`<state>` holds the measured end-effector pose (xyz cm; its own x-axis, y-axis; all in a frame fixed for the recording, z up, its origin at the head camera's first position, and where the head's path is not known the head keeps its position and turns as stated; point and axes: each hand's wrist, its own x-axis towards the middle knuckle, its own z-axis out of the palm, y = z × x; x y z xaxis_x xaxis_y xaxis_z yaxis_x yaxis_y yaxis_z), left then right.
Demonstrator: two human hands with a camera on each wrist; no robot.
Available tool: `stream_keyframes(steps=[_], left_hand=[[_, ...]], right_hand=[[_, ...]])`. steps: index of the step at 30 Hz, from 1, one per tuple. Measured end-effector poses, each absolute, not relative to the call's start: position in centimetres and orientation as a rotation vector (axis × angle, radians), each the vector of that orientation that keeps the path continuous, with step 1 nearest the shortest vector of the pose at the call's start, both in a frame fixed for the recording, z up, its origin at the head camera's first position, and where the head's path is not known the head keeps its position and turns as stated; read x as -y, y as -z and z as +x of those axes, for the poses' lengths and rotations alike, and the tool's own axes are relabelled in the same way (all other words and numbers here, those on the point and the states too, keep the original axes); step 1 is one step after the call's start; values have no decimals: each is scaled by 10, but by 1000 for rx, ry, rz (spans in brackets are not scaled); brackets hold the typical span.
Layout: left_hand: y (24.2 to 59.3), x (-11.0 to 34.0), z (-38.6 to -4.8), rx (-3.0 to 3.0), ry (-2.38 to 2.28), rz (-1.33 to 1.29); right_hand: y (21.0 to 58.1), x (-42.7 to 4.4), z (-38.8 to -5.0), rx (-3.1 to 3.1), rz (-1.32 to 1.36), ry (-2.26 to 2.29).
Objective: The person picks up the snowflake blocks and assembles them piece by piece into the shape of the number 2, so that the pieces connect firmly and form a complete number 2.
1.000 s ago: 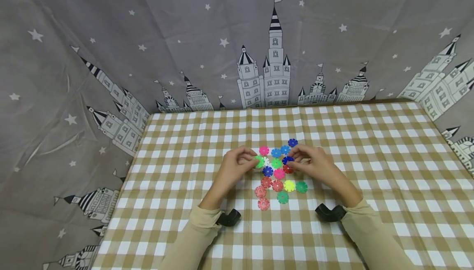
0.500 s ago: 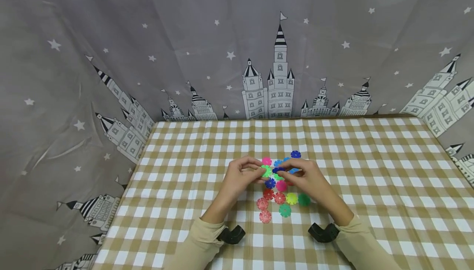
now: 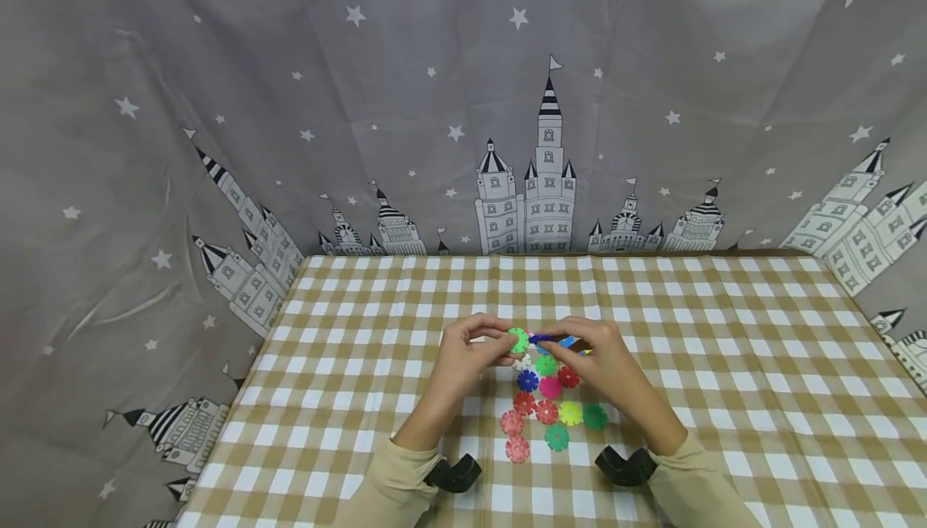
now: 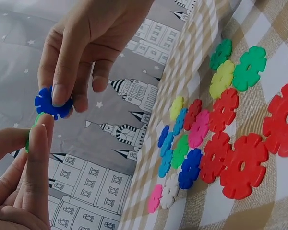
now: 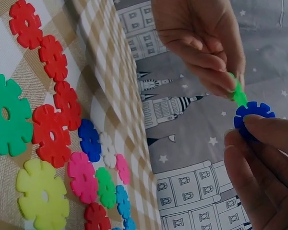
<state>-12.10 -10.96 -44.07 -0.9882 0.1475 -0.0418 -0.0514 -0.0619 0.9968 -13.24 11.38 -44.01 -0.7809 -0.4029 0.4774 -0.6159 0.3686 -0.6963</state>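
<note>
My left hand (image 3: 469,351) pinches a bright green notched disc (image 3: 518,340) between thumb and fingers, raised above the table. Opposite it, my right hand (image 3: 595,351) pinches a dark blue notched disc (image 3: 539,338). The right wrist view shows the blue disc (image 5: 253,119) meeting the edge of the green disc (image 5: 239,94), the two at different angles; whether their notches interlock I cannot tell. In the left wrist view the blue disc (image 4: 53,103) sits just above the green disc, which is mostly hidden by the left fingers (image 4: 38,158).
Several loose discs lie flat below the hands, among them a pink disc (image 3: 550,387), a yellow disc (image 3: 570,413), a teal disc (image 3: 557,437) and red discs (image 3: 517,449). A checked cloth (image 3: 348,399) covers the table. Behind hangs a grey curtain (image 3: 405,134) with printed castles.
My right hand has lifted the blue disc from beside the loose discs and brought it left to the green one. The left hand still holds the green disc. The head view has tilted upward.
</note>
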Motion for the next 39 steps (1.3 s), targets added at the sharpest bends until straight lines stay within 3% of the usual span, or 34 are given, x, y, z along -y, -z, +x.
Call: stream_keyframes(steps=[19,39], left_hand=[[436,107,-120,-2088,-2192,152],[433,109,-115,-2015,-2221,150]], right_hand=[[446,-112,-129,2236,998,-1163],[453,-106,-131,2110,1097,-1279]])
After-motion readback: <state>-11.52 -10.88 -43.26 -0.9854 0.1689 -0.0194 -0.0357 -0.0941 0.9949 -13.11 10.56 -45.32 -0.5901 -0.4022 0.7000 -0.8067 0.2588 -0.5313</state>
